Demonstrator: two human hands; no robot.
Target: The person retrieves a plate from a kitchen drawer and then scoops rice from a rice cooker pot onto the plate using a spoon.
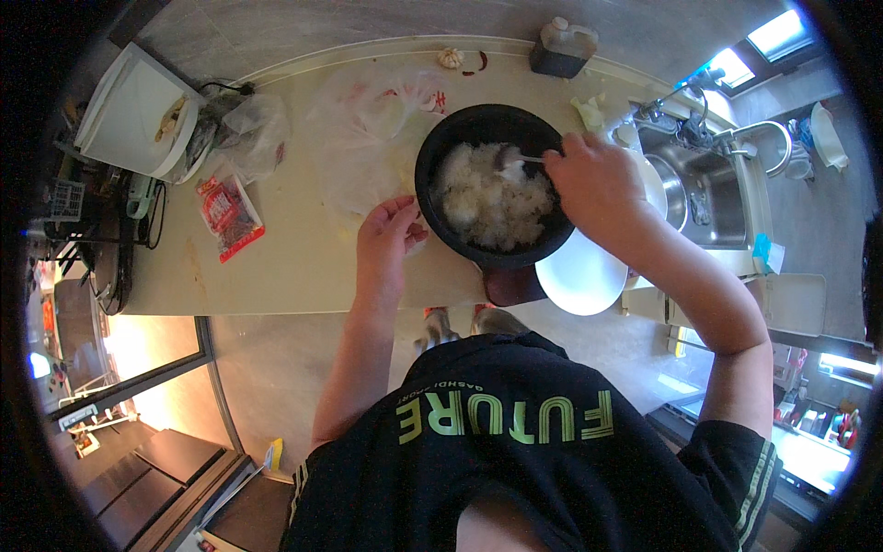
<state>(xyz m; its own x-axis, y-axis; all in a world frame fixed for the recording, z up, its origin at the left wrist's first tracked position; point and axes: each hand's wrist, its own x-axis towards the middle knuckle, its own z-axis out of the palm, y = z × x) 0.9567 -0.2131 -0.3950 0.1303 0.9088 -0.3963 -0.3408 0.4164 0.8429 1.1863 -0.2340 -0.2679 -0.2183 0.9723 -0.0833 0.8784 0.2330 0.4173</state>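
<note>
A round black pot (493, 251) stands on the counter before me, with cooked white rice (490, 210) inside. My right hand (599, 176) reaches over its right rim and grips the handle of a spoon (531, 159). The spoon's bowl rests at the rice's upper part, with some white rice on it. My left hand (388, 231) is at the pot's left rim, fingers curled; whether it grips the pot is unclear. A white plate (583, 274) lies at the pot's lower right, partly under my right forearm. A dark reddish-brown piece (512, 286) juts out below the pot.
A clear plastic bag (359, 148) spreads left of the pot. Farther left lie a red food packet (227, 210) and a white container (131, 124). Garlic (451, 58) and a dark-liquid jug (563, 48) stand behind. The steel sink (721, 207) is at right.
</note>
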